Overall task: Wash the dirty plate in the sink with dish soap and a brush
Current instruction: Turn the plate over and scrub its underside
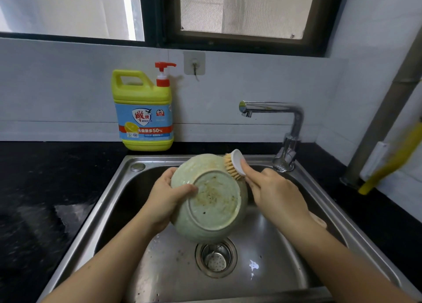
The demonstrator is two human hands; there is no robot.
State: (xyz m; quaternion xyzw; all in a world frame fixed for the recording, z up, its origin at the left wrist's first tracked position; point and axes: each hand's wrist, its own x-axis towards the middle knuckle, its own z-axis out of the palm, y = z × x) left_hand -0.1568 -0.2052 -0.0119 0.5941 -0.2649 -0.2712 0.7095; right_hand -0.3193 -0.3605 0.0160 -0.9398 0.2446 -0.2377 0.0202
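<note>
Bare forearms (109, 257) reach over the steel sink (109, 202), where the pale green plate (212, 202) is held above the drain strainer (215, 257), tilted on edge with its grimy underside facing the camera. Fingers of the left hand (167, 197) clench its left rim, thumb on the base. Fingers of the right hand (271, 193) grasp the brush (234, 164), whose head points up and left, bristles against the plate's upper right rim. Behind, the dish soap bottle (143, 111) stands upright on the dark worktop (45, 188), pump spout pointing right

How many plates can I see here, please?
1: the plate, held over the sink by the left hand, with the brush at its upper edge. Another could hide behind it.
</note>
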